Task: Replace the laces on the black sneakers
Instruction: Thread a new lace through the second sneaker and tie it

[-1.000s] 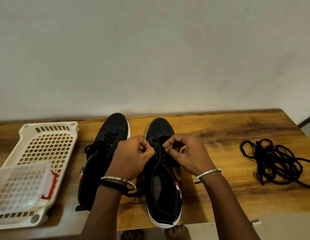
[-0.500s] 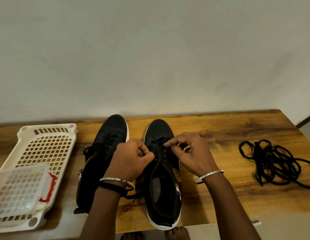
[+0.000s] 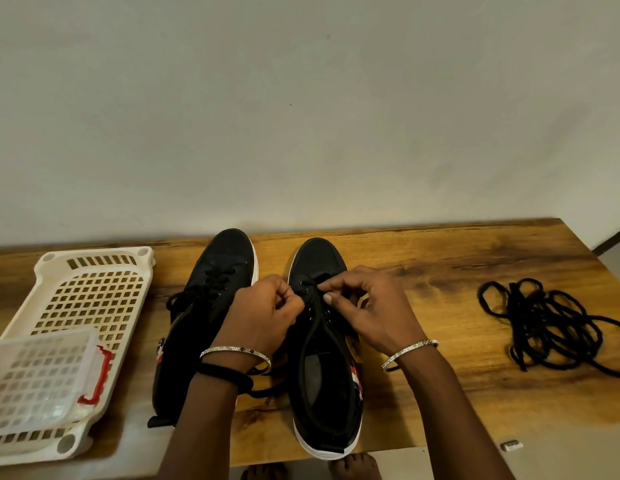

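1. black sneaker with white rubber sole sits lower centre of frame on the glossy wooden table, toe toward the wall. second black sneaker is just left of it, laced near the toe.
2. left hand: fingers curled tight at the left eyelet row, looks to pinch the thin black lace. contact partly hidden by knuckles.
3. right hand: narrow pinch, thumb and forefinger on the same lace at the upper eyelets.
4. handling guess: lace is light, limp and a bit fuzzy, and won't feed through a hole unless held close to its tip. sneaker is light with a soft upper and firm sole. it may slide on the smooth top, so steady it by the eyelet flap.
5. tangled pile of black laces at right of frame, well apart from the shoes. soft cord, likely snags if pulled by one end.
6. left of frame: rigid white perforated plastic basket, with a clear plastic box with red clasp resting in it.
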Available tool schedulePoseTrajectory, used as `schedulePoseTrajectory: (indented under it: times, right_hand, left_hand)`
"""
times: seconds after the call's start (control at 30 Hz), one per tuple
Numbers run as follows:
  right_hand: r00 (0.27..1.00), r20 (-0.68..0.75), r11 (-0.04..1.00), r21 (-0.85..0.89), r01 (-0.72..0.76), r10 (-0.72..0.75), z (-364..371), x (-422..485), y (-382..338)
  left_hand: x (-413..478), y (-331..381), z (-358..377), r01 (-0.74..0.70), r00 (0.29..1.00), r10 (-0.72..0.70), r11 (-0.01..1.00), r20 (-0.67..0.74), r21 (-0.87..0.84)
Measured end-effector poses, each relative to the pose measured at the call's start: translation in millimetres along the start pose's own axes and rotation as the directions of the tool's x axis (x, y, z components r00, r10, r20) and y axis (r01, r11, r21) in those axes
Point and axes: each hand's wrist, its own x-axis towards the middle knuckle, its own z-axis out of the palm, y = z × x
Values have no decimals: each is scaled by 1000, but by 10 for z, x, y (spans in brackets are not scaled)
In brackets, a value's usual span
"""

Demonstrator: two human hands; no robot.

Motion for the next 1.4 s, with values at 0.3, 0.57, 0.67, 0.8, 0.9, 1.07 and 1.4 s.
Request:
schedulePoseTrajectory:
  times: [0.3,0.57,0.67,0.8,0.9,1.07,1.4]
  right_hand:
    - [997,-1,988,-131,81,-82,134,49,38]
    - [999,-1,994,-91,54,-54,209,50,67]
    - [998,-5,992,-109,59,-60,225,55,62]
    - [997,-24,994,-83,69,-71,207,48,49]
    - [996,-47,996,-53,68,-70,200,45,41]
    - [996,-84,998,-50,36,-40,242,62,52]
    - [996,-86,1000,10,11,-11,187,48,25]
  left_hand:
    - [4,-39,-2,-98,995,100,992,15,-74]
    - [3,-26,-21,-215,975,219,974,-44,76]
    - [4,-14,-5,-194,977,202,976,-70,103]
    - [8,24,81,-31,998,33,999,-47,40]
    - [12,101,149,156,987,-158,986,-23,-60]
    - [8,185,205,341,935,-352,924,-39,-175]
    - [-10,146,170,427,897,-413,901,-154,71]
